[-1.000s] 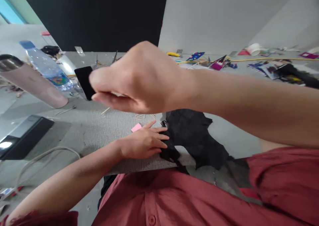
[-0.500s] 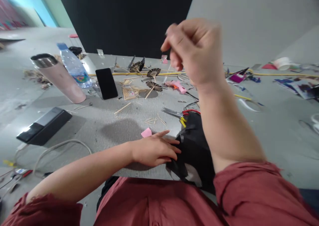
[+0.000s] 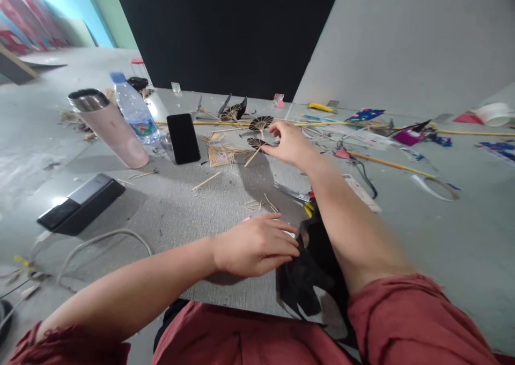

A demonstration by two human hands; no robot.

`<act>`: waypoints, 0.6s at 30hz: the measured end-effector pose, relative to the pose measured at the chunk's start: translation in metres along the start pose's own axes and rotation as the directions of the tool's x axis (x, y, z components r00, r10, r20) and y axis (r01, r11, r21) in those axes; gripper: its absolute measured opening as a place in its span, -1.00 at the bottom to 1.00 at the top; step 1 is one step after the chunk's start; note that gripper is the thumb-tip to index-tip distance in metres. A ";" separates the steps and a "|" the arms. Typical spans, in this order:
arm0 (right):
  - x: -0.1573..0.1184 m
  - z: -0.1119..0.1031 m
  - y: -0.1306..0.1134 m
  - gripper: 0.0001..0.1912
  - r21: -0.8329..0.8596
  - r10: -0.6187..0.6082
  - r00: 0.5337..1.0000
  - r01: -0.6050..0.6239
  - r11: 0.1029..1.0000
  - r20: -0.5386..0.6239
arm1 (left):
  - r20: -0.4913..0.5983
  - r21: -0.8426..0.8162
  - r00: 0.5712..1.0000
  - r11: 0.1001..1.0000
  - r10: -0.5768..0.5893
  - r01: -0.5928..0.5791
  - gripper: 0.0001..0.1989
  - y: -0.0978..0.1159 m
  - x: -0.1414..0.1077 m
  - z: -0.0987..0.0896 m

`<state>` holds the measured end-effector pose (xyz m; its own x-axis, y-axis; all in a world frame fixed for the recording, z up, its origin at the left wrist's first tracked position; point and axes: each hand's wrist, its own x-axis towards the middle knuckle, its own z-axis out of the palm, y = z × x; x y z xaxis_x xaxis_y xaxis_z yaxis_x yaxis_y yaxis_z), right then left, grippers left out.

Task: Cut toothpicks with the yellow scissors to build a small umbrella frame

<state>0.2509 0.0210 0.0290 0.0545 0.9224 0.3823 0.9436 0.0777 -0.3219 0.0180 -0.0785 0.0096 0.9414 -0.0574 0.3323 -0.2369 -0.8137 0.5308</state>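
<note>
The near fan (image 3: 255,143) of thin sticks and black sheet lies toward the counter's (image 3: 173,199) far edge, just beside the far fan (image 3: 261,123). Both appear assembled, with sticks radiating through the black; other sticks (image 3: 255,205) lie loose and unjoined nearer the person. The right hand (image 3: 292,144) is at the near fan, its thumb and forefinger parted; whether they touch it cannot be told. The left hand (image 3: 257,245) is spread flat, fingers released, beside the black cloth (image 3: 301,274), which has gaps cut in it and reaches the counter's near edge. Scissors (image 3: 290,192) lie between the hands, crowding the space under the right forearm. A broader stretch of counter separates the left hand from the phone (image 3: 183,139).
</note>
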 end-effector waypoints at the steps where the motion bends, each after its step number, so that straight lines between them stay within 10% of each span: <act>1: 0.000 0.003 0.002 -0.62 -0.008 0.019 0.999 -0.018 1.000 0.028 | -0.072 -0.032 0.997 0.999 -0.020 0.017 -0.71 0.000 0.000 -0.002; 4: 0.000 0.011 0.006 -0.62 -0.002 0.066 0.991 -0.066 0.998 0.112 | -0.377 -0.227 0.909 0.969 -0.181 0.098 -0.77 -0.003 -0.002 -0.008; 11: 0.001 0.023 0.008 -0.75 0.085 0.097 0.994 -0.100 0.991 0.041 | -0.585 -0.694 0.384 0.686 -0.715 0.220 -0.82 -0.025 -0.005 -0.018; 18: 0.001 0.026 0.007 -0.80 0.136 0.101 0.995 -0.098 0.986 -0.016 | -0.536 -0.803 0.205 0.570 -0.819 0.175 -0.83 -0.037 -0.004 -0.023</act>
<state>0.2487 0.0321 0.0045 0.1547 0.9195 0.3613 0.8805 0.0375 -0.4726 0.0173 -0.0348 0.0060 0.2580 0.9648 0.0515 -0.1633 -0.0090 0.9865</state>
